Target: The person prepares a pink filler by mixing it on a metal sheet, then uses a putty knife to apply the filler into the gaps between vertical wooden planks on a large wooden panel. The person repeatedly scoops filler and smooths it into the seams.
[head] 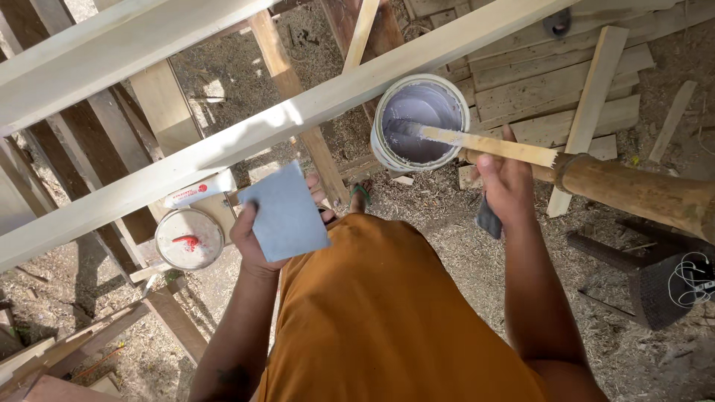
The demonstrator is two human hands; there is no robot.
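Observation:
My left hand [252,237] holds a flat grey-blue sheet [286,213], like sandpaper, by its lower left edge, just below a long pale wooden beam [246,138]. My right hand [506,186] grips a flat wooden stick [491,143] whose smeared tip rests inside a white bucket [419,123] of pale grey paste. A dark grey object [488,219] hangs below my right hand. A round white lid [189,238] with a red blob and a white tube [198,193] sit on a plank to the left.
A second pale beam [112,52] crosses the upper left. A thick brown wooden pole [640,195] juts in from the right. Loose planks [551,89] lie on the dirt ground at upper right. A dark stool [663,286] stands at right. My orange garment [380,313] fills the bottom centre.

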